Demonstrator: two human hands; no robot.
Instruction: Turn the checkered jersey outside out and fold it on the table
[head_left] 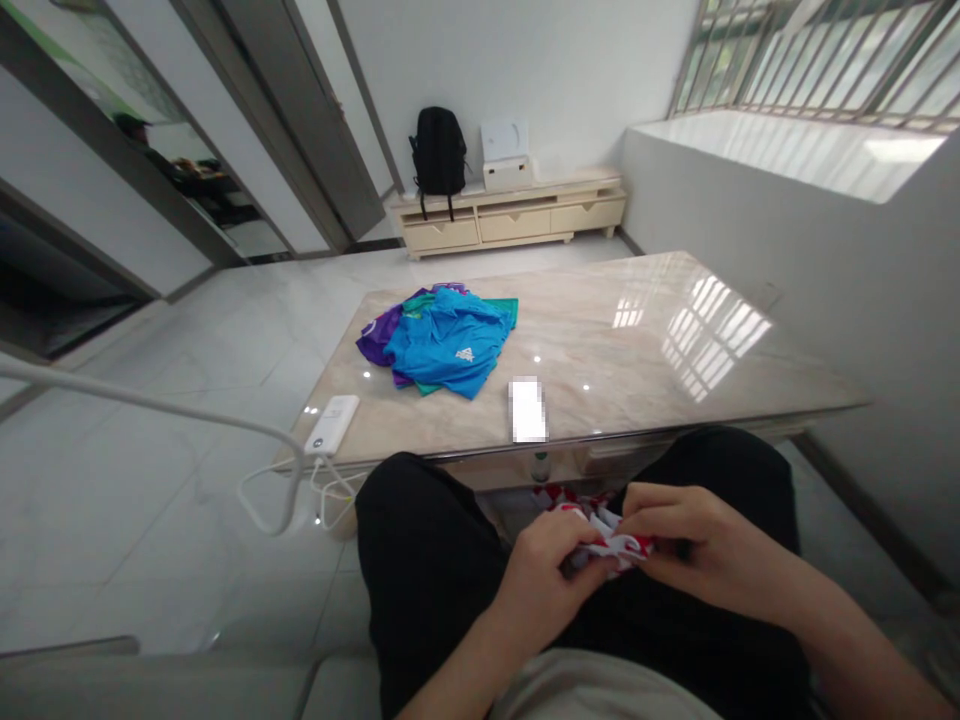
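A red and white garment point(611, 535) is bunched between my knees, just below the table's front edge. My left hand point(544, 580) pinches its left side and my right hand point(679, 545) grips its right side. Both hands rest over my lap in black trousers. On the marble table point(675, 360) lies a pile of clothes: a blue shirt point(450, 345) with a white logo on top, purple point(379, 335) and green point(506, 308) pieces under it. Most of the red and white cloth is hidden by my fingers.
A white power bank point(332, 424) with a cable point(277, 470) sits at the table's left front corner. A small blurred white item point(527, 409) lies near the front edge. Behind stand a low cabinet point(517, 215), a black backpack point(439, 152) and a white box point(506, 155).
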